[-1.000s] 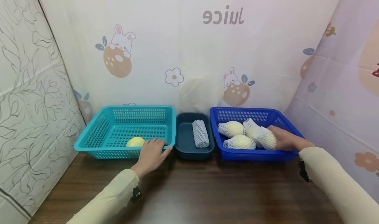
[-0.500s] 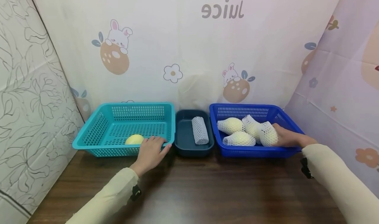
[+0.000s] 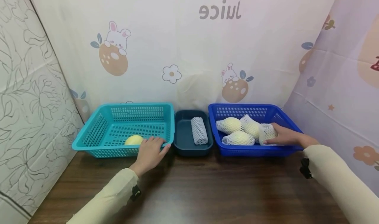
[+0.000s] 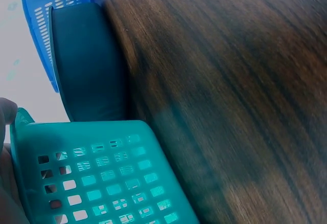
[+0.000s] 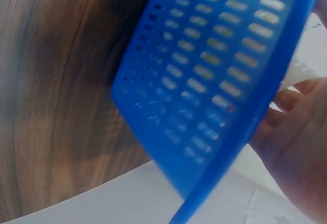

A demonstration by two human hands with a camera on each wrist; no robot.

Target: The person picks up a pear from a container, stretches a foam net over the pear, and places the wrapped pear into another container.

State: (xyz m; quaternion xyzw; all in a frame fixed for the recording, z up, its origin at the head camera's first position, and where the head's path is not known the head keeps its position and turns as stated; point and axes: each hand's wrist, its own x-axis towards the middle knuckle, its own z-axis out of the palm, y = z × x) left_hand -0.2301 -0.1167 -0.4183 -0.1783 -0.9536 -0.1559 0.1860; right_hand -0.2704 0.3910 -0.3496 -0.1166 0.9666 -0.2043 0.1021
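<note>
My left hand (image 3: pixel 150 153) rests over the front rim of the teal basket (image 3: pixel 91 149), near its right corner, with the fingers relaxed. Just left of the fingertips, a bare pale yellow fruit (image 3: pixel 134 140) lies inside. At the right, my right hand (image 3: pixel 282 135) reaches into the blue basket (image 3: pixel 251 151) and holds a fruit in a white foam net (image 3: pixel 267 130), thumb across its front. Beside it lie several more netted yellow fruits (image 3: pixel 232 125). In the right wrist view, the basket wall (image 5: pixel 204 70) hides most of the fruit and some of the fingers.
Between the baskets stands a dark blue-green tray (image 3: pixel 183 141) holding a rolled white foam net (image 3: pixel 199 130). All three containers line up on the brown wooden table (image 3: pixel 192 191), close to the patterned cloth (image 3: pixel 195 52) behind.
The right hand has turned the netted fruit and lowered it among the others; its thumb now shows in front. The left hand stays on the teal rim. The head view has shifted slightly.
</note>
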